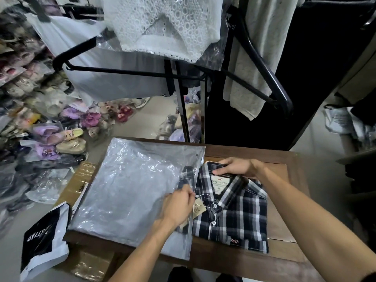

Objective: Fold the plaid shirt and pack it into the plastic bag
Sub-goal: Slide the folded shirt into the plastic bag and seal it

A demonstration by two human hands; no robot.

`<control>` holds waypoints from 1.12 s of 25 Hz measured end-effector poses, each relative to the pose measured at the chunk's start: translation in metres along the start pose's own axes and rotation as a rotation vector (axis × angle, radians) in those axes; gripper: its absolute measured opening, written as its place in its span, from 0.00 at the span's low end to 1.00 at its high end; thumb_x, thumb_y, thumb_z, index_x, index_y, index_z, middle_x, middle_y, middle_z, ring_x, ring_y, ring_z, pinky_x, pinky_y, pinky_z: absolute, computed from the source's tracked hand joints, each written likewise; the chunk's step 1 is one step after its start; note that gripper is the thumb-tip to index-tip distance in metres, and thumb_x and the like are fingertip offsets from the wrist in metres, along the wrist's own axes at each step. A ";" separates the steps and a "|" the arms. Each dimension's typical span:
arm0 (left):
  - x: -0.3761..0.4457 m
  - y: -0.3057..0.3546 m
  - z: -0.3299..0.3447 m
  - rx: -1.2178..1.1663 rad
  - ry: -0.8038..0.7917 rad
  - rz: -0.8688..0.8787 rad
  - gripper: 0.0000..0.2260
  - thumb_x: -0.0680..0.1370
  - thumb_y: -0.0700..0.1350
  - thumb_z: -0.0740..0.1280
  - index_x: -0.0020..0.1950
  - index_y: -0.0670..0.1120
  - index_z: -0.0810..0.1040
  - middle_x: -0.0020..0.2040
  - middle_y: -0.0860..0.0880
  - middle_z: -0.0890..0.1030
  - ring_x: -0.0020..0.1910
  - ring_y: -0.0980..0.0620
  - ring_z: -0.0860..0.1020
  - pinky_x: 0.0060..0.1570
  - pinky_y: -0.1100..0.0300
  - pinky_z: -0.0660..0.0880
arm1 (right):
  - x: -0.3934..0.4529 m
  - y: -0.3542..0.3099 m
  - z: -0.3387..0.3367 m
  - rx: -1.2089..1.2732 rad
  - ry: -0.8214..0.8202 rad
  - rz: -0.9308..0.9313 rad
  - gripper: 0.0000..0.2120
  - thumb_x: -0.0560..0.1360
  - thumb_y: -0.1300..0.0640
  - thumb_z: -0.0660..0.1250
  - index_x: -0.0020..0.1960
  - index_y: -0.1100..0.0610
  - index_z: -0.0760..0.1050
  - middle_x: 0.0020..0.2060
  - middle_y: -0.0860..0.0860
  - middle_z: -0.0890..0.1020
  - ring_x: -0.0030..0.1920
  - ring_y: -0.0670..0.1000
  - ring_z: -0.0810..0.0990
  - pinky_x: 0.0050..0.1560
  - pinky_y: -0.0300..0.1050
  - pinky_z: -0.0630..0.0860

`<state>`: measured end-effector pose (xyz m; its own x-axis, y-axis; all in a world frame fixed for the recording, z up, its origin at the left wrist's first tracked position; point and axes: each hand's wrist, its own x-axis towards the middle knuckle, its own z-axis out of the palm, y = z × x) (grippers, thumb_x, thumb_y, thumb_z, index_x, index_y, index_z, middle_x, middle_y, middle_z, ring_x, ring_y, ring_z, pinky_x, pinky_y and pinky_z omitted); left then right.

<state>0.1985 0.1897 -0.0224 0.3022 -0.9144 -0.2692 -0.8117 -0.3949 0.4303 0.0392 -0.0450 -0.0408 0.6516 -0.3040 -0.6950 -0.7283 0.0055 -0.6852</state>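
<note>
The folded plaid shirt [240, 212], navy with white checks, lies on the wooden table [284, 255], collar and label facing up. Left of it lies the clear plastic bag [126, 190], flat, its open right edge overlapping the shirt's left side. My left hand [179, 204] pinches that bag edge by the shirt's hang tag. My right hand [238, 166] grips the shirt at the collar's far side. A strip of the shirt's left edge shows through the plastic.
Black hangers [262, 64] with a white lace garment [162, 27] and a grey towel hang above the table's far side. Bagged shoes [61, 135] pile up on the floor at left. A cardboard box [75, 188] and a black-and-white mailer bag [44, 241] sit by the table's left edge.
</note>
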 end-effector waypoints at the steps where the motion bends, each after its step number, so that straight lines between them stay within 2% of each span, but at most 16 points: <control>1: 0.000 0.001 0.000 -0.019 -0.011 0.012 0.08 0.86 0.50 0.57 0.52 0.52 0.74 0.34 0.54 0.80 0.29 0.63 0.77 0.37 0.66 0.74 | 0.001 -0.004 0.007 0.079 0.025 -0.044 0.16 0.73 0.45 0.77 0.54 0.55 0.84 0.50 0.49 0.88 0.51 0.50 0.85 0.61 0.49 0.77; 3: 0.001 0.002 0.002 -0.046 -0.022 0.030 0.07 0.86 0.49 0.58 0.52 0.53 0.74 0.33 0.54 0.80 0.30 0.63 0.79 0.38 0.64 0.77 | 0.010 -0.012 0.020 0.113 0.114 -0.087 0.10 0.73 0.49 0.78 0.46 0.55 0.84 0.41 0.47 0.87 0.44 0.49 0.84 0.54 0.47 0.79; 5: 0.001 0.002 0.005 -0.056 -0.027 0.031 0.06 0.85 0.49 0.58 0.53 0.53 0.74 0.33 0.54 0.80 0.29 0.62 0.79 0.37 0.61 0.80 | 0.019 -0.017 0.027 0.033 0.186 -0.058 0.13 0.72 0.47 0.78 0.46 0.56 0.83 0.39 0.48 0.85 0.43 0.50 0.83 0.49 0.44 0.78; 6: 0.002 0.002 0.006 -0.052 -0.029 0.026 0.06 0.85 0.48 0.58 0.53 0.53 0.74 0.33 0.53 0.80 0.28 0.61 0.78 0.34 0.63 0.79 | 0.022 -0.018 0.028 -0.014 0.198 -0.043 0.18 0.70 0.42 0.79 0.49 0.55 0.83 0.43 0.49 0.85 0.47 0.50 0.83 0.50 0.44 0.77; 8: 0.002 0.000 0.007 -0.058 -0.046 0.020 0.06 0.86 0.47 0.58 0.54 0.51 0.74 0.33 0.52 0.80 0.25 0.61 0.75 0.27 0.68 0.72 | 0.019 -0.010 0.019 -0.084 0.158 0.037 0.43 0.61 0.29 0.79 0.67 0.53 0.78 0.63 0.51 0.81 0.66 0.55 0.78 0.68 0.53 0.73; 9: 0.003 -0.001 0.007 -0.060 -0.056 0.024 0.06 0.86 0.47 0.58 0.54 0.50 0.74 0.33 0.52 0.80 0.25 0.61 0.74 0.25 0.68 0.70 | 0.014 -0.001 0.009 -0.143 0.108 0.089 0.53 0.58 0.26 0.78 0.75 0.51 0.70 0.72 0.51 0.74 0.74 0.57 0.70 0.75 0.60 0.66; 10: 0.002 -0.001 0.008 -0.063 -0.062 0.029 0.07 0.86 0.46 0.57 0.55 0.50 0.74 0.33 0.51 0.80 0.24 0.61 0.73 0.24 0.68 0.70 | 0.005 0.005 0.000 -0.216 0.033 0.129 0.55 0.59 0.27 0.78 0.78 0.49 0.65 0.77 0.50 0.67 0.78 0.58 0.64 0.78 0.64 0.59; 11: 0.002 -0.001 0.008 -0.060 -0.064 0.033 0.07 0.86 0.46 0.57 0.55 0.49 0.75 0.33 0.51 0.80 0.24 0.61 0.73 0.24 0.68 0.70 | -0.004 0.011 -0.008 -0.290 -0.042 0.158 0.49 0.62 0.30 0.78 0.77 0.48 0.68 0.79 0.48 0.64 0.80 0.58 0.61 0.79 0.65 0.56; 13: 0.002 0.001 0.007 -0.037 -0.049 0.042 0.07 0.86 0.47 0.57 0.55 0.50 0.75 0.33 0.52 0.79 0.24 0.61 0.74 0.24 0.69 0.69 | -0.015 0.021 -0.014 -0.278 -0.103 0.138 0.29 0.64 0.34 0.78 0.61 0.46 0.82 0.77 0.45 0.68 0.77 0.57 0.64 0.78 0.65 0.57; 14: 0.003 0.002 0.007 -0.015 -0.035 0.052 0.08 0.86 0.48 0.57 0.55 0.50 0.75 0.33 0.53 0.79 0.25 0.62 0.75 0.25 0.69 0.68 | -0.015 0.023 -0.010 -0.216 -0.069 0.105 0.21 0.65 0.36 0.79 0.54 0.45 0.85 0.73 0.45 0.73 0.74 0.56 0.69 0.78 0.64 0.59; 16: 0.004 0.005 0.007 0.012 -0.031 0.064 0.07 0.86 0.48 0.57 0.54 0.50 0.74 0.33 0.53 0.79 0.27 0.62 0.76 0.26 0.69 0.68 | -0.012 0.018 0.004 -0.080 0.006 0.068 0.10 0.69 0.42 0.78 0.47 0.44 0.85 0.61 0.44 0.80 0.67 0.54 0.74 0.76 0.65 0.61; 20: 0.007 -0.001 0.004 0.019 -0.054 0.053 0.07 0.86 0.47 0.57 0.56 0.49 0.74 0.33 0.55 0.77 0.27 0.62 0.76 0.28 0.68 0.74 | -0.009 0.001 0.020 -0.127 0.027 -0.057 0.05 0.72 0.44 0.76 0.46 0.41 0.83 0.54 0.38 0.82 0.63 0.47 0.77 0.72 0.64 0.65; 22: 0.007 -0.005 0.002 0.017 -0.051 0.044 0.07 0.86 0.47 0.57 0.55 0.50 0.74 0.33 0.54 0.78 0.28 0.61 0.78 0.29 0.64 0.77 | -0.017 -0.003 0.016 -0.069 -0.033 -0.167 0.05 0.75 0.50 0.75 0.51 0.47 0.84 0.50 0.38 0.85 0.55 0.42 0.81 0.66 0.54 0.72; 24: 0.004 -0.002 -0.001 0.012 -0.043 0.053 0.06 0.86 0.47 0.58 0.53 0.50 0.73 0.32 0.54 0.78 0.27 0.61 0.76 0.26 0.65 0.73 | -0.023 -0.006 0.012 0.000 -0.053 -0.223 0.07 0.77 0.55 0.74 0.54 0.55 0.84 0.51 0.43 0.87 0.53 0.44 0.84 0.63 0.48 0.76; 26: 0.000 0.000 -0.003 0.020 -0.019 0.087 0.05 0.85 0.48 0.58 0.51 0.51 0.72 0.32 0.54 0.78 0.27 0.60 0.75 0.27 0.64 0.68 | -0.024 -0.003 0.012 -0.030 0.030 -0.157 0.03 0.76 0.53 0.75 0.50 0.50 0.85 0.51 0.42 0.86 0.55 0.45 0.82 0.67 0.53 0.73; 28: -0.002 0.000 -0.005 0.020 -0.018 0.109 0.06 0.85 0.49 0.58 0.51 0.51 0.72 0.31 0.54 0.78 0.27 0.59 0.76 0.28 0.61 0.71 | -0.017 0.002 0.017 -0.126 0.103 -0.033 0.02 0.77 0.50 0.74 0.46 0.44 0.82 0.57 0.41 0.81 0.62 0.48 0.78 0.73 0.62 0.66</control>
<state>0.2004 0.1912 -0.0180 0.2031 -0.9500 -0.2371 -0.8489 -0.2915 0.4409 0.0307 -0.0238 -0.0339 0.6549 -0.3985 -0.6421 -0.7321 -0.1238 -0.6699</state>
